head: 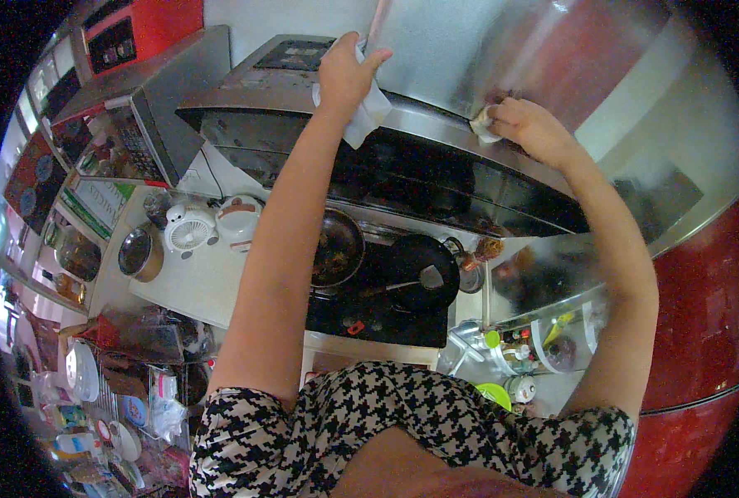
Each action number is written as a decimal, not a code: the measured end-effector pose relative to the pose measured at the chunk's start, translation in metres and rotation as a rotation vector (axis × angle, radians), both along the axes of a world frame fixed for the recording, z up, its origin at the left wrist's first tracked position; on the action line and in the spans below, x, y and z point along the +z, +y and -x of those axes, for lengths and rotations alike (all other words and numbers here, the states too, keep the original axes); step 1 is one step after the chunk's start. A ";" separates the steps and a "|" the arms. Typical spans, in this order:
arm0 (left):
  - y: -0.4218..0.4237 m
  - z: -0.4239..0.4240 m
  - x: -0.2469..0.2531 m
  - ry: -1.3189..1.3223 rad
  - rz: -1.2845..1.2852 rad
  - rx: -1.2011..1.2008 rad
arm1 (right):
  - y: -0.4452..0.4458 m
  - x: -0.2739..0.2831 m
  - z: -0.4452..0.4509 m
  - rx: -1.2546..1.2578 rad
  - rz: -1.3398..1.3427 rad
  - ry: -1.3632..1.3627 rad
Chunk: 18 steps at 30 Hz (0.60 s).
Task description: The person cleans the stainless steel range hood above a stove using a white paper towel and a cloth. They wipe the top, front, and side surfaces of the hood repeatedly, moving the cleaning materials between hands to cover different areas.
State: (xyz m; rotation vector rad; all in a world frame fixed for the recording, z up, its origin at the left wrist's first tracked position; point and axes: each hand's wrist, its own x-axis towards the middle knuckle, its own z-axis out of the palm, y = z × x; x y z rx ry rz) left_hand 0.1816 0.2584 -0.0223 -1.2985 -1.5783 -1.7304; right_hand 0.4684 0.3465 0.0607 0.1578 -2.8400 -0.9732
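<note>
Both arms reach up over a steel range hood with a dark glossy front. My left hand holds a white sheet, paper or thin cloth, against the hood's top edge. Part of the sheet hangs down over the rim. Farther right, my right hand pinches a crumpled, yellowish-stained wipe at the hood's upper edge, where it meets the shiny wall panel. My right fingers partly cover this wipe.
Below the hood, a black cooktop carries a frying pan and a wok with a spatula. On the left counter are a white fan and a metal pot. A microwave stands behind; a red refrigerator is right.
</note>
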 end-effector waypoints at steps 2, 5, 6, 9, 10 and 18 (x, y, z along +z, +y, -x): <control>0.000 -0.003 0.001 -0.006 0.011 0.017 | -0.005 0.007 0.006 0.085 0.014 0.167; -0.003 -0.004 0.001 -0.018 0.041 0.037 | -0.026 0.016 0.074 0.283 -0.017 0.428; -0.003 -0.002 0.001 -0.023 0.052 0.040 | -0.029 0.016 0.096 0.374 -0.010 0.480; -0.001 0.000 -0.001 -0.015 0.013 -0.004 | -0.020 -0.006 0.128 0.341 -0.068 0.326; -0.003 -0.002 0.000 -0.006 0.033 0.026 | -0.017 -0.011 0.121 0.289 -0.067 0.272; -0.001 -0.008 0.002 0.006 0.076 0.074 | -0.001 -0.001 -0.018 -0.004 -0.105 0.015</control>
